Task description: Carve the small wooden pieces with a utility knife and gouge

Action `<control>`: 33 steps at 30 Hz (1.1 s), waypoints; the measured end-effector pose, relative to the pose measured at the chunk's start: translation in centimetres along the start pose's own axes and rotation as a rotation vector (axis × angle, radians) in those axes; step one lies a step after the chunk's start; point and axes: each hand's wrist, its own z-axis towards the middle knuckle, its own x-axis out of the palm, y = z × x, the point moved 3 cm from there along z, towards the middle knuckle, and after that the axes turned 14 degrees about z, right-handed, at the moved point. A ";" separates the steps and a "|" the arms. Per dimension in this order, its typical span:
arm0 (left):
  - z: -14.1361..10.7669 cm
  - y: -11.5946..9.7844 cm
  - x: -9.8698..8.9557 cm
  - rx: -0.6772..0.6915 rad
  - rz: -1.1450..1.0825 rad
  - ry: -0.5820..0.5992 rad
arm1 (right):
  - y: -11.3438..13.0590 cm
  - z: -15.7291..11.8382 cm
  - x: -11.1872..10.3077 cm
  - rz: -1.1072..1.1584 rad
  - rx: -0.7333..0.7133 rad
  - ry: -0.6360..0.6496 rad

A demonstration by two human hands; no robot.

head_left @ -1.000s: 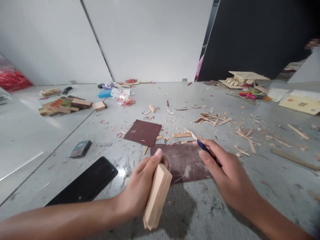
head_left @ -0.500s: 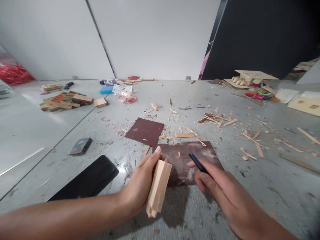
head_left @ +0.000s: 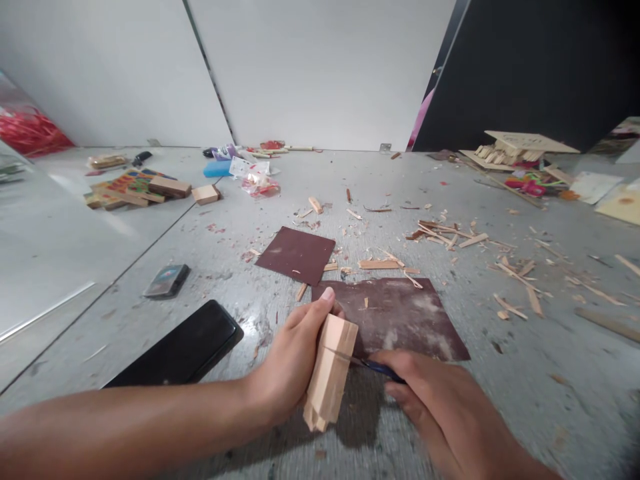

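Now the right hand (head_left: 445,400), pinching a knife (head_left: 385,371), has brought its blade (head_left: 346,357) onto the wooden block (head_left: 327,387) clasped by the left hand (head_left: 285,357), apparently placed for cutting.

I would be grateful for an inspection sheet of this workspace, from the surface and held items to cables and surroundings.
Surface: grey top, marked and littered with shavings.
Held items: pale wooden piece, stepped at its near end; blue-handled knife, its blade across the piece; whether it is cutting, I cannot tell.
Clutter: wood scraps at right; larger brown sheet beyond the hands, dusty; smaller brown sheet beside it; black phone-like slab and small box at left.
Hands: left hand grips the wooden piece; right hand grips the knife.
Cables: nothing seen.
Surroundings: white panels behind, dark panel at right.
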 end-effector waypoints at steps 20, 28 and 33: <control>-0.2 -0.8 0.4 0.094 0.075 0.019 | 0.3 0.5 0.2 0.110 0.299 0.184; -0.5 -0.4 0.2 0.081 0.151 -0.004 | 0.1 0.5 0.0 0.101 0.222 0.204; -0.8 -0.8 0.2 0.062 0.172 0.016 | 0.7 0.0 0.3 0.010 0.150 0.127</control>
